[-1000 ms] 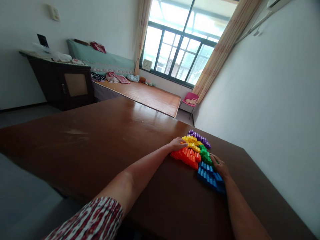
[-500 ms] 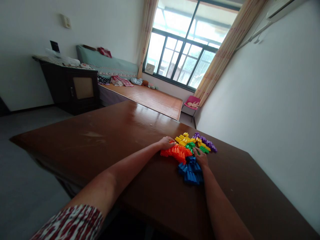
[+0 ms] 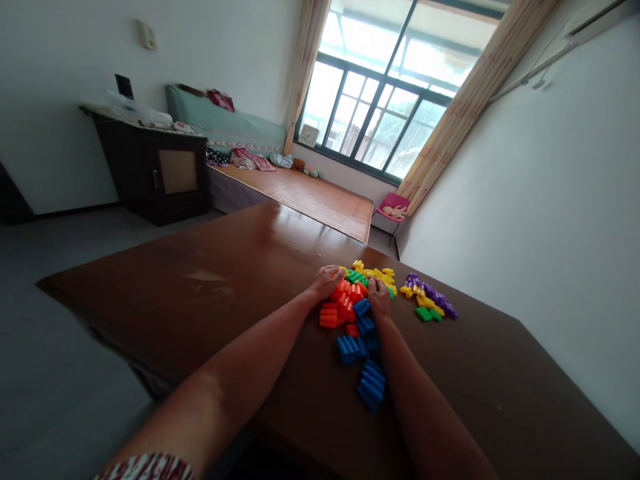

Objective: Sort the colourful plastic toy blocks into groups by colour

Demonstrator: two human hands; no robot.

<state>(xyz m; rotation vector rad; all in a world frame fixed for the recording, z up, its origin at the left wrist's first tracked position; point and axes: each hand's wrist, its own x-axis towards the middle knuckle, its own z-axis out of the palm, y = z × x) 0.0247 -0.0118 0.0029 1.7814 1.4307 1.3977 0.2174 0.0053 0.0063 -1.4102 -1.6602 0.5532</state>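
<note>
Blue pieces (image 3: 371, 383) have spread; what right hand (image 3: 380, 298) holds is unclear.

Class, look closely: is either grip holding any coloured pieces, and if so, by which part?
Cannot be told: the left grip and right grip flank orange pieces and some green pieces, but no clear hold shows.

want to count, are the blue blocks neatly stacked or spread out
Spread out: the blue blocks lie in loose clumps on the table.

Daylight from the overexposed window (image 3: 387, 87) leaves soft glare on the dim tabletop (image 3: 250, 273).
</note>
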